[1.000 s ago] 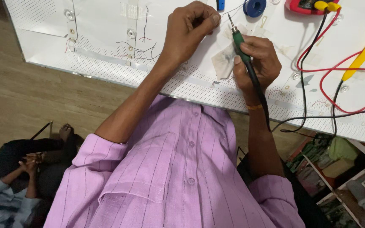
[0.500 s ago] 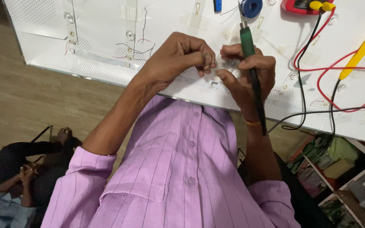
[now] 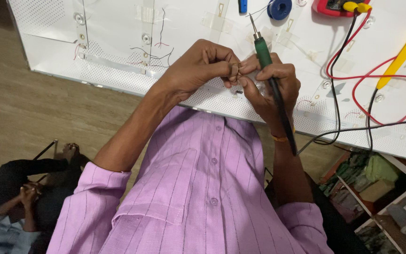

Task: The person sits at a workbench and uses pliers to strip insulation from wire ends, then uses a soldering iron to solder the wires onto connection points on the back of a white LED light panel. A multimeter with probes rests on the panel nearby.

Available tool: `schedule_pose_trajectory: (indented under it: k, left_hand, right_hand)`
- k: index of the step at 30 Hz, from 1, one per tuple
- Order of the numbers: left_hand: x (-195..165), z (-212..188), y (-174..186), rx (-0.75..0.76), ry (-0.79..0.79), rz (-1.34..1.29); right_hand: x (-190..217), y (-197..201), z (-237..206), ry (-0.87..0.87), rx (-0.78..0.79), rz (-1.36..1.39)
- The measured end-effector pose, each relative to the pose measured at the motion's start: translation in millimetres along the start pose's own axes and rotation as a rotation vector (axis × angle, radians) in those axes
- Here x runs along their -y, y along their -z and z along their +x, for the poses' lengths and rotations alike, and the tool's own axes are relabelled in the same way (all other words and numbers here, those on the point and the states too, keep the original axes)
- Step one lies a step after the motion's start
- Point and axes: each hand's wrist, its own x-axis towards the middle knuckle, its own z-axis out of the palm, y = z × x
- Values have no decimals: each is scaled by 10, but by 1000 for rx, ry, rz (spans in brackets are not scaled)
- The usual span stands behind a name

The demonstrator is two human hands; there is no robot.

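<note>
My right hand (image 3: 271,82) grips a green-handled soldering iron (image 3: 263,51), its tip pointing up and away, its black cord running back along my wrist. My left hand (image 3: 198,66) meets it fingertip to fingertip, pinching a small brownish piece (image 3: 234,70) that both hands touch. Both hands hover over the near edge of a large white perforated panel (image 3: 118,28) that carries round studs and thin loose wires.
Red and black test leads (image 3: 353,84), a yellow probe (image 3: 402,54), a red meter (image 3: 334,5) and a blue spool (image 3: 279,8) lie on the panel's right side. Shelves with boxes (image 3: 377,183) stand at lower right. A seated person (image 3: 24,193) is at lower left.
My left hand came back from the panel's far area to meet my right hand. The soldering iron swung upright, and both hands now pinch the small piece together.
</note>
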Motion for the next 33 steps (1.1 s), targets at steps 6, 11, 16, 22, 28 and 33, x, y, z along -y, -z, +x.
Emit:
schedule_pose_trajectory:
  k: [6,11,16,22,28,33]
  left_hand:
    - [22,-12,-31,-14,-15,21]
    - [37,-6,-32,-1,-31,10]
    - [52,-9,-28,3,-23,39]
    - [100,-28,-44,-28,-59,97]
    - [111,-26,-11,-71,-105,85]
    - [113,0,25,-131,-156,72]
  right_hand:
    - [-57,-21,-71,-49,-42,59]
    - [-81,-52,-121,-114,-87,312]
    - [-56,-66,-150,-94,-70,246]
    - [-107,-92,-120,-57,-110,110]
    - [-142,-125,-116,-103,-182,34]
    - [-210,-171,-118,-81,-262,204]
